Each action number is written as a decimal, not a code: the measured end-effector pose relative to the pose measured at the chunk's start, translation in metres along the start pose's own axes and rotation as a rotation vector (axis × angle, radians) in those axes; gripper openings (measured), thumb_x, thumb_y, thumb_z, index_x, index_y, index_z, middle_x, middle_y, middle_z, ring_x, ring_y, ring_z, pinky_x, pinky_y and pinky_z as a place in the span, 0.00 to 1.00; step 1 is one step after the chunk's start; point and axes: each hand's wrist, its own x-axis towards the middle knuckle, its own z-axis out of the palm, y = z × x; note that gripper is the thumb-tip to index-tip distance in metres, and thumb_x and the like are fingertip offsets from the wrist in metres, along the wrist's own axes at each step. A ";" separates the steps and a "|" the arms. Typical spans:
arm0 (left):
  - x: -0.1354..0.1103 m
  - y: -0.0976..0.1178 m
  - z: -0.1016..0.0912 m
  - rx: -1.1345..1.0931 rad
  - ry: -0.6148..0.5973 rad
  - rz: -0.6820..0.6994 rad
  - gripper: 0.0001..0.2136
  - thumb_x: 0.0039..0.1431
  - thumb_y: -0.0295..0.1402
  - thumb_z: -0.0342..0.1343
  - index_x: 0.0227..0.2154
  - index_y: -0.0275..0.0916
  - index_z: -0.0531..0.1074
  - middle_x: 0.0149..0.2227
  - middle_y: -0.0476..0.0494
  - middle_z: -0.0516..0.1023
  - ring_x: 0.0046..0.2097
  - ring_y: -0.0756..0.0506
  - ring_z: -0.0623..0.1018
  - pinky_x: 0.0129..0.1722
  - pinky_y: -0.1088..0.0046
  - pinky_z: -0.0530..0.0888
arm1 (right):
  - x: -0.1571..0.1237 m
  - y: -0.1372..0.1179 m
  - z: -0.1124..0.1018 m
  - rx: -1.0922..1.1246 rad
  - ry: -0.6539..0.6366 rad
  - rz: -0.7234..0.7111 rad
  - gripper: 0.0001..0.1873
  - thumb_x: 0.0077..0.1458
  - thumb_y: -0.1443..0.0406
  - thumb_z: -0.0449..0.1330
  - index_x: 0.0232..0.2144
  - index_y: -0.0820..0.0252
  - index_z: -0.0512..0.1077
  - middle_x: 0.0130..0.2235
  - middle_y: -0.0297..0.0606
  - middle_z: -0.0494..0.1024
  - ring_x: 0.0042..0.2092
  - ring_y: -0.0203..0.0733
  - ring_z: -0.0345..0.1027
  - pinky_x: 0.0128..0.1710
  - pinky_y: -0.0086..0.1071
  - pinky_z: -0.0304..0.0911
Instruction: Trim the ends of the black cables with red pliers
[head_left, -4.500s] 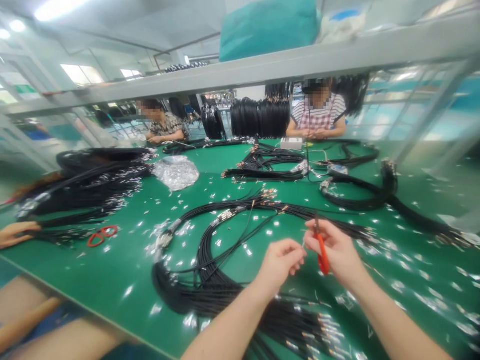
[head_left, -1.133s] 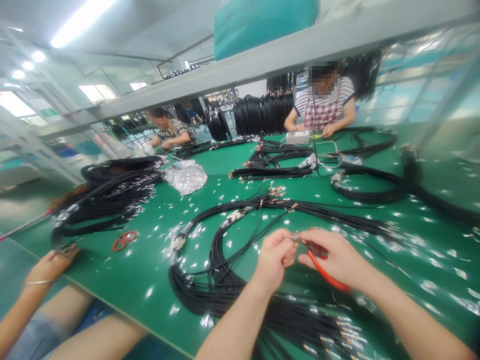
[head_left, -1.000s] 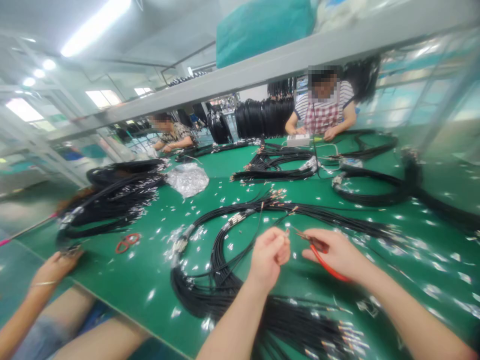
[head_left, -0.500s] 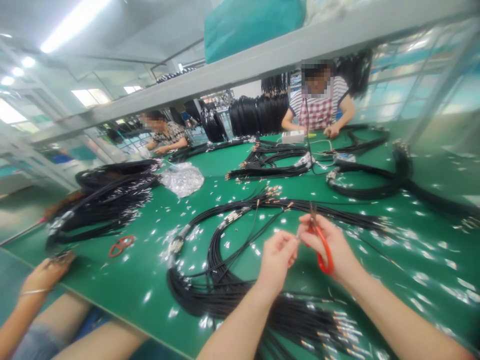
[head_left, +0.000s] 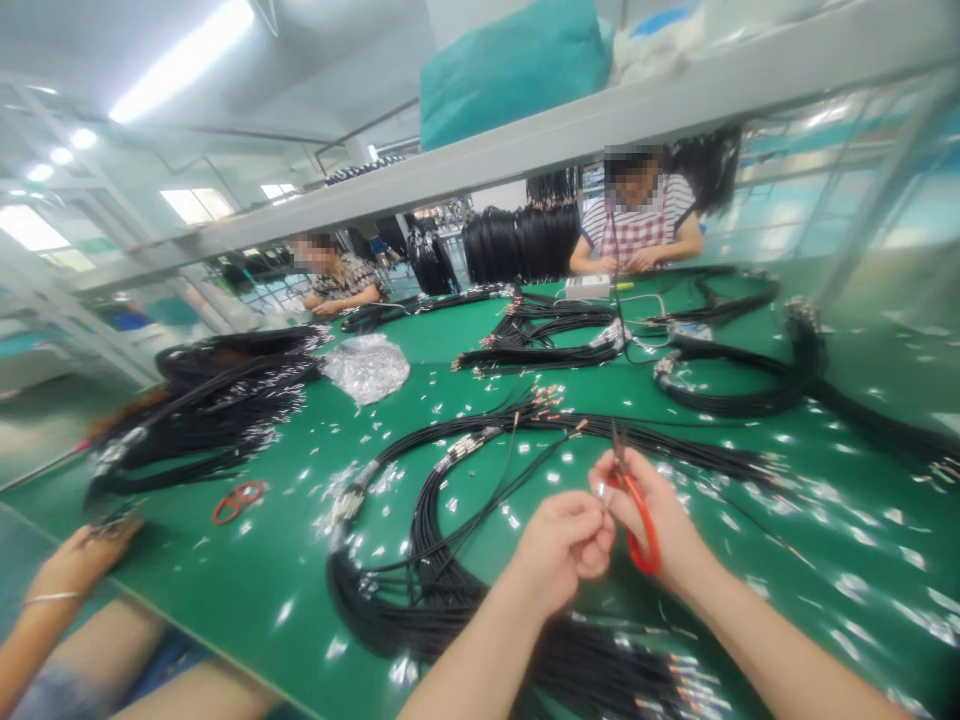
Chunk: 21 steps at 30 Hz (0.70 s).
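Note:
My right hand (head_left: 651, 500) is closed around red-handled scissors (head_left: 640, 525), whose blades point up and away from me. Its thumb and fingertip also meet at a small shiny clear piece (head_left: 602, 490). Fingers pinched together, my left hand (head_left: 574, 545) is right beside that piece; what lies between its fingertips is too small to make out. Under and around both hands runs a bundle of black cables (head_left: 442, 500), curved in a loop, with metal-tipped ends (head_left: 694, 680) near the front edge of the view.
Clear scraps litter the green table (head_left: 247, 590). A second pair of red scissors (head_left: 238, 502), a clear plastic bag (head_left: 367, 368) and more black cables (head_left: 217, 400) lie left. A co-worker's hand (head_left: 94, 555) is at the left edge; two people (head_left: 637, 225) sit opposite, below a shelf beam (head_left: 480, 160).
My left hand has shifted slightly right and down, turning its knuckles, and stays by my right fingertips. The right hand keeps the scissors, a little lower. The view has tilted slightly.

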 end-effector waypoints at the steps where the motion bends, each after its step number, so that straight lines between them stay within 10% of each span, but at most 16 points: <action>1: -0.001 0.001 0.001 0.004 -0.044 -0.054 0.11 0.42 0.34 0.61 0.20 0.32 0.67 0.16 0.50 0.65 0.14 0.58 0.58 0.15 0.79 0.48 | 0.001 0.004 0.000 0.015 -0.005 0.002 0.10 0.43 0.64 0.61 0.29 0.57 0.64 0.28 0.31 0.67 0.29 0.34 0.62 0.29 0.28 0.60; 10: 0.002 0.012 -0.003 0.422 0.369 0.414 0.04 0.45 0.30 0.59 0.23 0.36 0.69 0.26 0.48 0.71 0.31 0.50 0.69 0.33 0.74 0.64 | 0.015 0.016 -0.020 -0.092 0.205 0.019 0.16 0.38 0.63 0.64 0.31 0.56 0.64 0.28 0.33 0.73 0.31 0.39 0.67 0.34 0.33 0.61; 21: -0.004 0.015 -0.007 0.617 0.426 0.624 0.04 0.48 0.32 0.56 0.22 0.39 0.71 0.30 0.45 0.71 0.36 0.45 0.69 0.37 0.69 0.65 | -0.010 0.009 0.021 0.169 -0.091 0.155 0.16 0.41 0.64 0.66 0.30 0.58 0.63 0.26 0.29 0.66 0.26 0.32 0.60 0.27 0.26 0.58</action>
